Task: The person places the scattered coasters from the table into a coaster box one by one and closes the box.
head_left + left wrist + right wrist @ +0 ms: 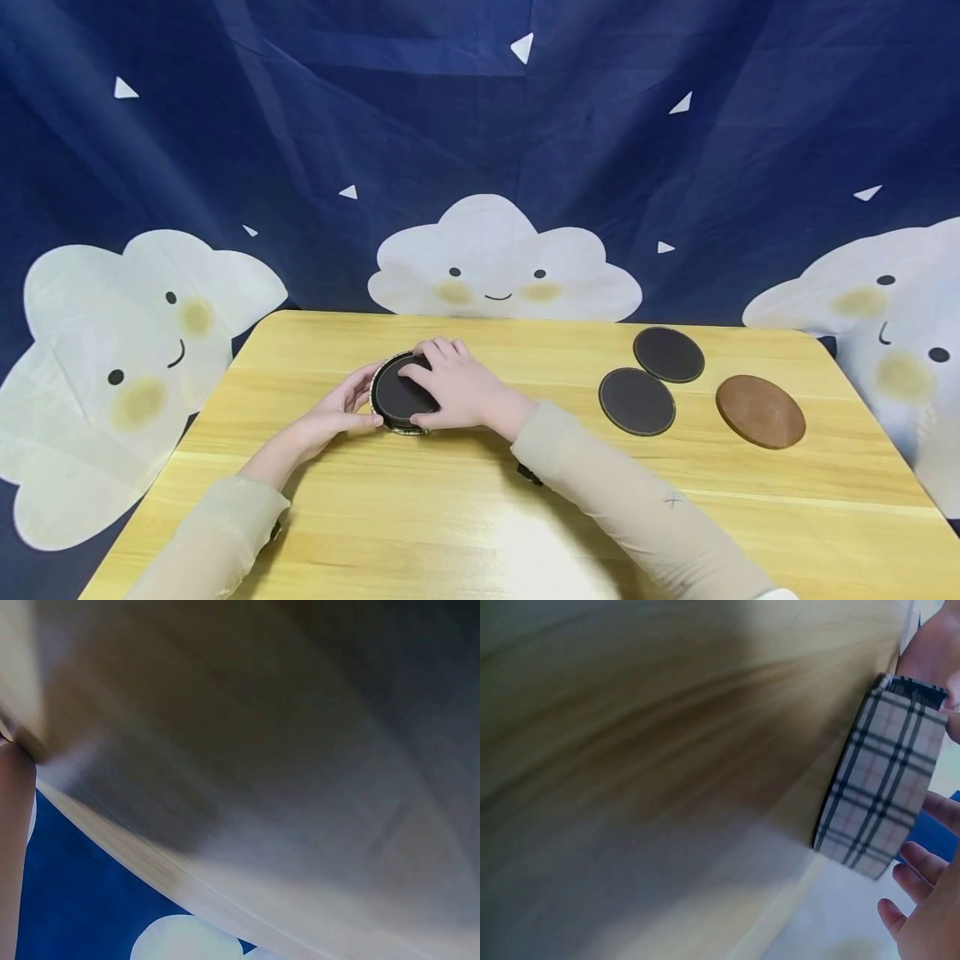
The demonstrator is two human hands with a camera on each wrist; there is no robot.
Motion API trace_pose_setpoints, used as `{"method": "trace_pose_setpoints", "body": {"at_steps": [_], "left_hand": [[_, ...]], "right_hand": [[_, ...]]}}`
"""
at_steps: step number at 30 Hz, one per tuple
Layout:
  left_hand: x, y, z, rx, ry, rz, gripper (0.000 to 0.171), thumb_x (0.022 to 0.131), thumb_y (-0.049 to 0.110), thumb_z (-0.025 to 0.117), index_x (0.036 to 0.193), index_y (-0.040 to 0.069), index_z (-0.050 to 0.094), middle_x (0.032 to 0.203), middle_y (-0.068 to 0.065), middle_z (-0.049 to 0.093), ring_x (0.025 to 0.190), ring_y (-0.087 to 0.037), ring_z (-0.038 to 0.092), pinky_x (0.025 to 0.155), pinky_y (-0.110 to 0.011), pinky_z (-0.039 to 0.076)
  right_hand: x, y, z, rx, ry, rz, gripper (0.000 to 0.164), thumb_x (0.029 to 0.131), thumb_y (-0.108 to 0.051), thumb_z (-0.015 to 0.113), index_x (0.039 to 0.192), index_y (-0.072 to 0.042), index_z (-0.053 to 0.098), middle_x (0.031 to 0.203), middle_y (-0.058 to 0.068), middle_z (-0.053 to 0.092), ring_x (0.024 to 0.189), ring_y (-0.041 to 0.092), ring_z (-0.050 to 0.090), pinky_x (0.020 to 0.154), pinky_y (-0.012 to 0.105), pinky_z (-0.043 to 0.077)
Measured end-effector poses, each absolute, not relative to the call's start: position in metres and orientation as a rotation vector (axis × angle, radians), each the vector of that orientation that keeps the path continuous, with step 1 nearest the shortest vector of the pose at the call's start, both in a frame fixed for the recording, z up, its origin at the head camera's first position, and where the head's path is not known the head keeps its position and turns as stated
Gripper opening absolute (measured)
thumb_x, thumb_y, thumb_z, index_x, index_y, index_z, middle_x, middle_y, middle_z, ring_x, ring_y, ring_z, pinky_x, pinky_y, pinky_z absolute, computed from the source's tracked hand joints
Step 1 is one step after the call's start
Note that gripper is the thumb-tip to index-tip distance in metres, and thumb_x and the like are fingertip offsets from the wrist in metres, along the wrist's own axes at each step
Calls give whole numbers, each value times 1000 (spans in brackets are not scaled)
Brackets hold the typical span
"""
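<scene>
A round coaster holder (885,780) with a plaid outer wall stands on the table, left of the middle in the head view. Inside its rim lies a black round coaster (396,393) with a stitched edge. My left hand (341,412) grips the holder from the left, its thumb at the near side. From the right, my right hand (461,387) reaches over the top, with spread, bent fingers about the black coaster's edge. How deep its fingertips sit is hidden. The left wrist view shows mostly table and a bit of one finger.
Two black coasters (637,402) lie nearly touching on the right of the wooden table (420,517). A brown coaster (761,411) lies further right. Behind the table's back edge hangs a dark blue cloth (450,125) with smiling clouds.
</scene>
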State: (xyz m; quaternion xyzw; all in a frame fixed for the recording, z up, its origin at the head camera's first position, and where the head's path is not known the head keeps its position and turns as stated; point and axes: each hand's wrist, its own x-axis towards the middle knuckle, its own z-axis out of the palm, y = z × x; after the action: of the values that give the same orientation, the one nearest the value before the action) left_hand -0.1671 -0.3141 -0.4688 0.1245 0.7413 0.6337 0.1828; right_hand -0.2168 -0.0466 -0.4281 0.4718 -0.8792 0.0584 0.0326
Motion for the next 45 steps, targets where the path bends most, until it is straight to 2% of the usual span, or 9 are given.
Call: {"method": "trace_pose_setpoints", "body": {"at_steps": [8,18,27,45], "left_hand": [[-166,-314,-469,348,2106,1791,95,91,3,77,167,-3,20,171,-32,23,131,14,46,109,-2,32],[-166,-313,-469,373,2102,1807,94,91,4,77,166,-3,21,169,-34,23,133,14,45,110,-2,32],[-167,-313,-470,355,2111,1796,94,91,3,77,166,-3,21,169,-33,24,131,14,46,109,-3,32],[-165,-313,-469,338,2097,1794,95,91,4,76,167,-1,20,168,-33,25,130,12,47,108,-3,33]], "right_hand": [[-218,-17,-420,1440,-2654,221,70,90,-58,71,148,-23,56,150,13,50,140,29,45,116,49,41],[-216,27,-413,1412,-2675,225,69,92,-54,72,150,-19,55,151,19,48,142,36,44,119,56,37],[-213,66,-413,1349,-2708,146,69,93,-55,69,150,-19,54,151,18,49,143,36,43,119,56,37],[-202,131,-415,1277,-2701,114,67,90,-53,75,144,-17,59,144,18,55,137,38,48,113,58,41]]}}
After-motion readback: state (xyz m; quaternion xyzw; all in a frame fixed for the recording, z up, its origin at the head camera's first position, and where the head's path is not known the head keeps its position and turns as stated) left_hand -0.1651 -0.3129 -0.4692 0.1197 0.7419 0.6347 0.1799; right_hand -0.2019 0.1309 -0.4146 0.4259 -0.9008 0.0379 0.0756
